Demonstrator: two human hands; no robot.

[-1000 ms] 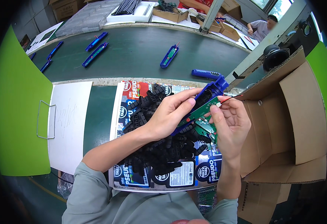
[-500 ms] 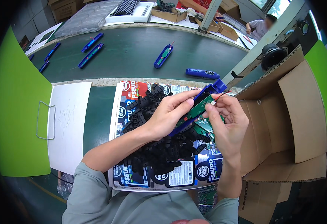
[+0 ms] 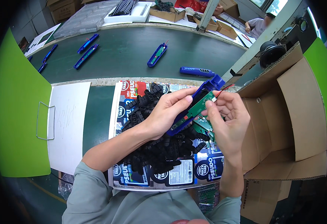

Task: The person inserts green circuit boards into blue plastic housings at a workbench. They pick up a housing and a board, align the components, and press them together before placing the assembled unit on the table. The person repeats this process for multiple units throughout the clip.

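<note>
The left hand (image 3: 166,112) has its thumb and fingers closed around a long blue housing (image 3: 209,86), which tilts up to the right above the sheet; its palm and lower fingertips are out of sight, and part of the housing's left wall lies behind it. The right hand (image 3: 228,121) pinches the upper end of a narrow green circuit board (image 3: 197,107) between thumb and forefinger, its other fingers curled, their tips partly covered. The board slants along the housing's open side, its lower end within the housing; how deep it sits, I cannot tell. Thin red wires (image 3: 227,88) stick out past the fingers. Loose green boards (image 3: 203,125) lie under the hands, mostly covered and hard to count. A heap of black parts (image 3: 159,151) hides much of the printed sheet (image 3: 208,170), single pieces blurring together. Deep shadow dims the inside of the cardboard box (image 3: 307,112) at right. On the green belt (image 3: 122,48), the farthest-left blue pieces (image 3: 42,67) fade into the dark rim.
</note>
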